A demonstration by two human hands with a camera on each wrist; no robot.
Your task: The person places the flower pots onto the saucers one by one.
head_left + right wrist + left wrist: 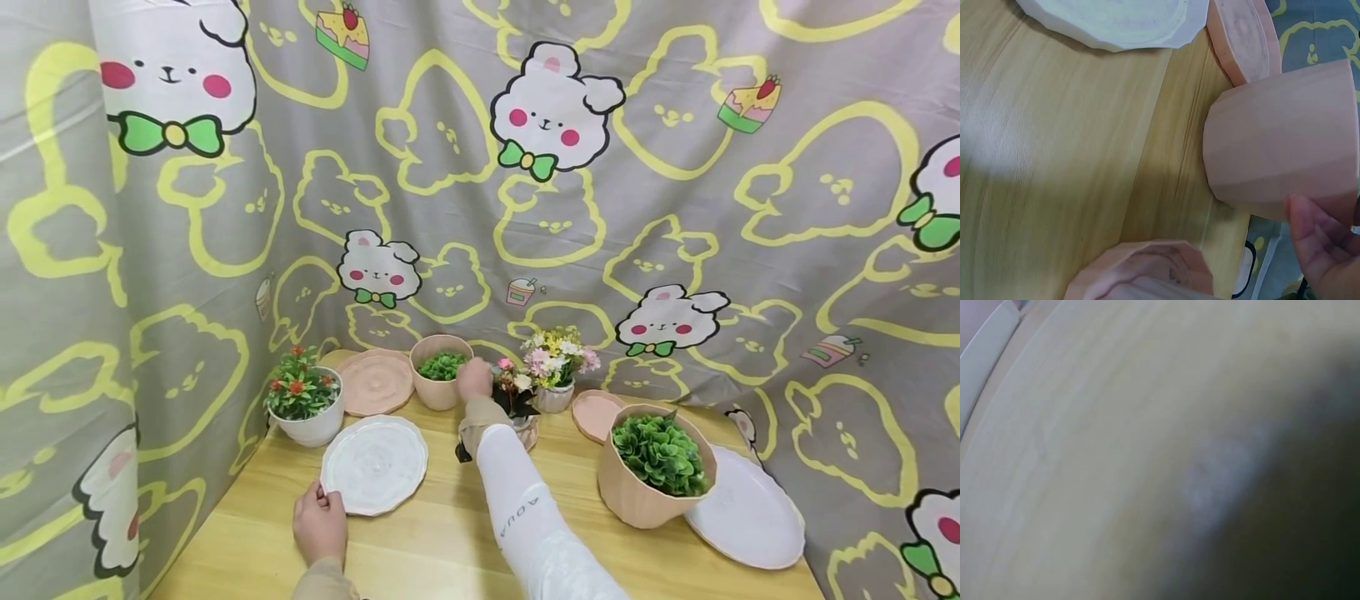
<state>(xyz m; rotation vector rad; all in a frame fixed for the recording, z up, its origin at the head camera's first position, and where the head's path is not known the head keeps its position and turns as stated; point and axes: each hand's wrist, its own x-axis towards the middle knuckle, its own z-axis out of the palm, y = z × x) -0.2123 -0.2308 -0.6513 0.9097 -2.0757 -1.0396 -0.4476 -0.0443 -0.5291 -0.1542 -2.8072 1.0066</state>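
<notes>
My right hand (476, 379) grips the rim of a small pink plant pot (437, 394) with green foliage (441, 365). In the right wrist view, the thumb presses on the outer wall of this faceted pot (1279, 144), and the other fingers are partly hidden at the rim. My left hand (320, 523) pinches the near left rim of a round white plant saucer (375, 465) lying on the table. Behind that saucer, close to the pot, is a larger pink saucer (375, 382). The left wrist view is mostly blurred tabletop.
A white pot with red flowers (306, 417) stands at the left. Flower pots (555, 398) and a small pink saucer (596, 414) are right of my right arm. A large pink pot (645, 496) overlaps a white saucer (750, 512). Patterned curtain (450, 208) encloses the table.
</notes>
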